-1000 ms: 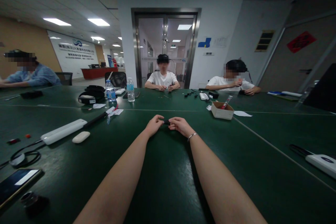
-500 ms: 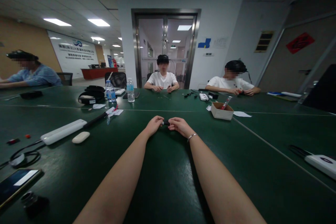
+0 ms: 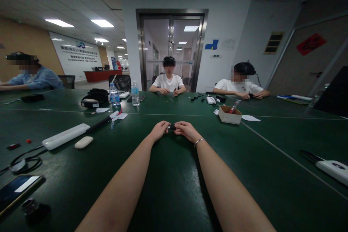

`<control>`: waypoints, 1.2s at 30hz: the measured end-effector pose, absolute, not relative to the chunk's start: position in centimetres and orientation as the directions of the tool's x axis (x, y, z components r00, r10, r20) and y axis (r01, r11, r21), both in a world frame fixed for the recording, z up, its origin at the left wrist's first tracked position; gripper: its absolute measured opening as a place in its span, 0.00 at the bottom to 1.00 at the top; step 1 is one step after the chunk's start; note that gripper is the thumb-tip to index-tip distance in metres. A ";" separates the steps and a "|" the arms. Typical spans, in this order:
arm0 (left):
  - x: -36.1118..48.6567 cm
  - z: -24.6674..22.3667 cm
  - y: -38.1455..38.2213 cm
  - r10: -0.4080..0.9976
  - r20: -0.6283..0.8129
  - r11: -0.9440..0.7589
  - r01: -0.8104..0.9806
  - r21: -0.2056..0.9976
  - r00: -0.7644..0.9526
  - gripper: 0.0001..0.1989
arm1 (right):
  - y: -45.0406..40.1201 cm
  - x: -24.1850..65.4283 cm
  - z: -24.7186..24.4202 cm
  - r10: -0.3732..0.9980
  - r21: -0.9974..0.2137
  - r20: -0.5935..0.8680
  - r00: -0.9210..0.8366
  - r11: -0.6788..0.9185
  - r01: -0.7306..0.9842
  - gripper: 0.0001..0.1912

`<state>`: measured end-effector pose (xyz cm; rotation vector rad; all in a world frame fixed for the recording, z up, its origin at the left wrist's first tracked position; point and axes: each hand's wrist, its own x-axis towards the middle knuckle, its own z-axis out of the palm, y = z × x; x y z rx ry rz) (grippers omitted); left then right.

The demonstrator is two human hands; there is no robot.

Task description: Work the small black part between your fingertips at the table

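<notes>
Just above the green table (image 3: 174, 174), both arms reach forward and the two hands nearly meet. Between them is a small dark piece with a shiny end (image 3: 172, 127), too small to name. My left hand (image 3: 159, 131) pinches its left, shiny end with thumb and fingertips. Closed on the dark right end is my right hand (image 3: 187, 131), with a silver bracelet at the wrist. The fingers cover part of the piece.
A white power strip (image 3: 66, 136), a pale oval object (image 3: 83, 142), a phone (image 3: 20, 190) and an ink-bottle-like jar (image 3: 30, 206) lie left. An open box (image 3: 230, 117) and two bottles (image 3: 135, 94) stand farther off. Several people sit around the table.
My left fingers have shifted very slightly on the small dark piece; my right hand stays in place. The person at the right has lowered what their hands hold a little.
</notes>
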<state>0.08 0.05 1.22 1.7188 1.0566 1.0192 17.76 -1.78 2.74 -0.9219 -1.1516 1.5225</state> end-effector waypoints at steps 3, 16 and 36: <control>0.1 1.0 0.3 0.932 0.216 -0.293 0.254 0.922 0.291 0.16 | -1.8 17.7 2.8 0.974 -0.966 -0.018 -0.225 -0.075 -0.248 0.04; 0.0 1.4 -0.2 0.926 0.222 -0.305 0.260 0.916 0.305 0.17 | -2.0 17.8 2.9 0.970 -0.966 -0.020 -0.243 -0.082 -0.246 0.04; 0.0 1.3 -0.1 0.897 0.268 -0.376 0.289 0.880 0.352 0.17 | -1.8 17.9 2.8 0.970 -0.965 -0.021 -0.243 -0.083 -0.250 0.05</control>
